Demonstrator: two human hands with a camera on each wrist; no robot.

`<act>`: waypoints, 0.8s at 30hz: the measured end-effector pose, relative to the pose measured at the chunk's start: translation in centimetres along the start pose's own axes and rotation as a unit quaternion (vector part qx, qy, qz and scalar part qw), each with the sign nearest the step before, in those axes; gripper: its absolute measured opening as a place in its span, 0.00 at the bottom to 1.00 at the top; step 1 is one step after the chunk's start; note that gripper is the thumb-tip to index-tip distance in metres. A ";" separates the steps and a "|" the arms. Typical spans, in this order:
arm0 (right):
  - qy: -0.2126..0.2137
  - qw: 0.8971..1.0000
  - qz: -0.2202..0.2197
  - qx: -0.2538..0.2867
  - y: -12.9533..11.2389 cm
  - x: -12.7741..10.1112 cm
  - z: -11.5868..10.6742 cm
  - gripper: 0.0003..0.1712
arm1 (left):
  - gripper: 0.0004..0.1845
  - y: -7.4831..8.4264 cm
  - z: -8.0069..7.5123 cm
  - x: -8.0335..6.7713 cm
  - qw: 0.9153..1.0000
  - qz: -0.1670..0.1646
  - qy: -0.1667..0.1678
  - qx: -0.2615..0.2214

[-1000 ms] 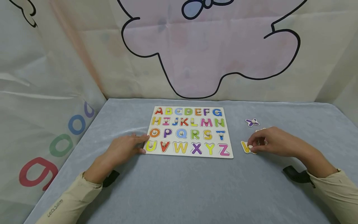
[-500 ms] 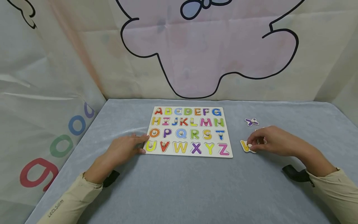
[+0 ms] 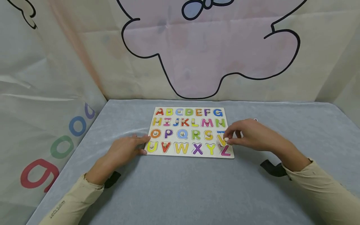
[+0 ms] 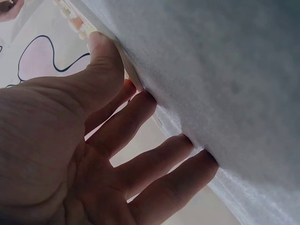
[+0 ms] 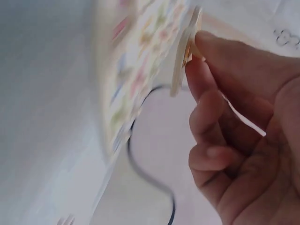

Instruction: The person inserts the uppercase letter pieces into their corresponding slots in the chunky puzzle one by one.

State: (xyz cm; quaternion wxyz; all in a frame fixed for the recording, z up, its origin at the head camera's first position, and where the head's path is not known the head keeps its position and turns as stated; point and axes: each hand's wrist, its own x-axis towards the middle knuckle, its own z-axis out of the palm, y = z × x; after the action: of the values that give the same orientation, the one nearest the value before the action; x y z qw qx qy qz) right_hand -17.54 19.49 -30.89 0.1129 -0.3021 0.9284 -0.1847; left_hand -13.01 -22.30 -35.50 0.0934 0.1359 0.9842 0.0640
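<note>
My right hand [image 3: 253, 134] pinches the knob of a yellow letter puzzle piece [image 3: 221, 140] between thumb and fingers. It hangs over the right side of the white alphabet board [image 3: 168, 158], overlapping the T and Z in the head view; my fingers cover part of its letter. Seen from the right wrist, the puzzle piece [image 5: 180, 58] is edge-on, apart from the board. My left hand [image 3: 122, 152] rests at the board's lower left edge. In the left wrist view its thumb [image 4: 105, 58] touches the edge, while the other fingertips rest on the cloth.
Knobbed letters from A to V sit in the board; the W [image 3: 181, 148], X [image 3: 197, 148], Y [image 3: 210, 149] and Z [image 3: 225, 150] spots show no knobs. Behind my right hand peeks a sliver of a loose piece [image 3: 255, 119]. A grey cloth [image 3: 180, 190] covers the table; printed curtains [image 3: 247, 47] stand behind and left.
My right hand has lifted the yellow letter piece off the cloth and carried it left over the board. The purple X piece is now mostly hidden behind that hand. My left hand stays put.
</note>
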 end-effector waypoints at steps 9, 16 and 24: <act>0.001 0.999 0.000 0.042 -4.7 4.4 1.6 0.08 | 0.32 0.1 -0.1 0.3 1.000 0.002 0.000 0.002; 0.012 0.998 -0.018 0.052 -7.8 6.8 2.8 0.05 | 0.33 0.0 -0.3 0.1 1.000 -0.007 0.001 0.000; -0.017 0.998 0.007 0.066 -9.7 8.5 4.7 0.03 | 0.33 0.2 -0.2 -0.1 1.000 0.003 0.007 0.004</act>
State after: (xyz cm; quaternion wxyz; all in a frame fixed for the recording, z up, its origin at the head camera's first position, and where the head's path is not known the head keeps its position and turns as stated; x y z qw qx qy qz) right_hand -17.72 5.78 -31.94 0.1497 -0.2904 0.9141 -0.2401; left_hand -12.91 -22.14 -35.31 0.0856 0.1392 0.9846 0.0614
